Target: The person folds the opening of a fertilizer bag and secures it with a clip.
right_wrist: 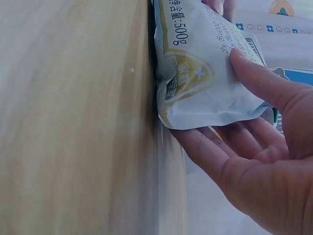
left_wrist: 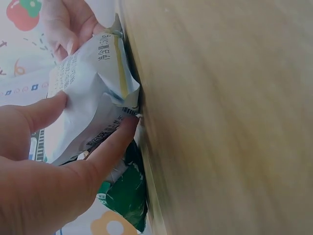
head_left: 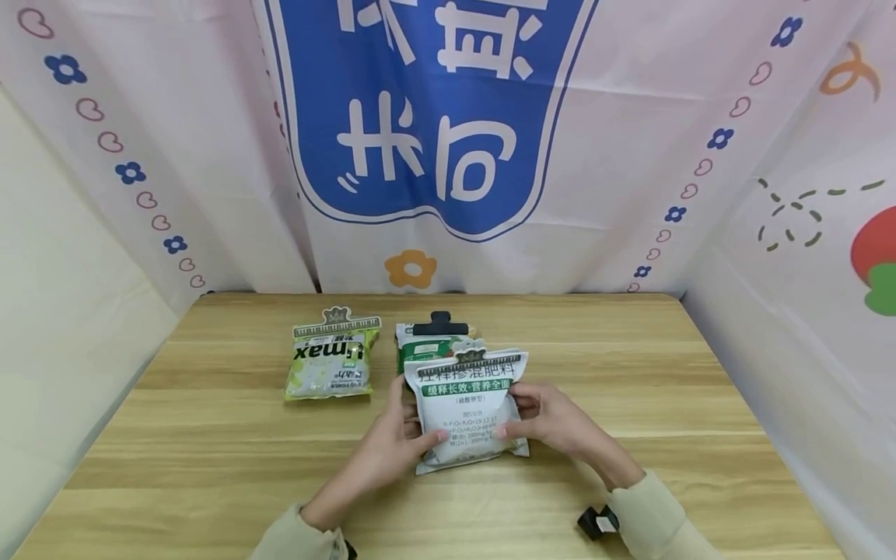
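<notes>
Between both hands is a white bag of fertilizer (head_left: 467,420) with green and black print, its top closed by a decorated clip (head_left: 472,356). My left hand (head_left: 399,435) grips its left side, thumb on the front and fingers at the edge and behind. On the opposite side my right hand (head_left: 549,420) holds it the same way, with fingers reaching under the bag in the right wrist view. The bag's lower edge is at or just above the tabletop; I cannot tell which. Partly hidden behind it lies a green and white bag (head_left: 420,350) with a black clip (head_left: 441,324).
A yellow-green bag (head_left: 330,365) with a similar decorated clip (head_left: 337,321) lies to the left on the wooden table (head_left: 210,451). Near the right sleeve is a small black object (head_left: 593,523). A printed curtain (head_left: 630,155) hangs behind the table's far edge.
</notes>
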Motion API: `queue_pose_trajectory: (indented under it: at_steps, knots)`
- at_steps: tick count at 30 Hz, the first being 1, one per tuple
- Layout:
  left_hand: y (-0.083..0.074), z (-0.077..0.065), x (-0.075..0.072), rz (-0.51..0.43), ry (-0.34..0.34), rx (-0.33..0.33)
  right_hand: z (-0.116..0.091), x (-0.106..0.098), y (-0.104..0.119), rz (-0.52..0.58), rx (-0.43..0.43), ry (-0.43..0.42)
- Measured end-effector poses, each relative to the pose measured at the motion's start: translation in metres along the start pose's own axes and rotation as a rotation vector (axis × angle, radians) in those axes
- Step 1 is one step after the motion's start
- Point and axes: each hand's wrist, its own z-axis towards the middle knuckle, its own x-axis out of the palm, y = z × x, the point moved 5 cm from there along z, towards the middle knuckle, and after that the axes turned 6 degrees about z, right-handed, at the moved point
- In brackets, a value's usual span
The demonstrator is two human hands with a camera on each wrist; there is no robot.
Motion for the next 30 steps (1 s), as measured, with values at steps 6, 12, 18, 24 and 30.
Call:
queue_pose_trajectory:
  at_steps: [6,12,18,24,30]
  knots:
    - [0.0,0.003,-0.001,0.0,0.002,-0.015,0.0,0.0,0.002,-0.026,-0.018,0.005]
    - [-0.001,0.005,0.0,-0.01,0.029,-0.033,-0.001,0.001,0.001,-0.018,-0.002,0.005]
    - [-0.004,0.005,0.001,-0.005,0.048,-0.063,-0.004,0.001,0.002,-0.018,0.0,0.003]
    - [-0.006,0.003,0.003,-0.007,0.069,-0.09,-0.008,0.001,0.002,0.001,0.012,0.013]
    - [-0.01,0.005,0.005,0.0,0.067,-0.063,-0.013,-0.004,0.003,-0.018,0.014,-0.016]
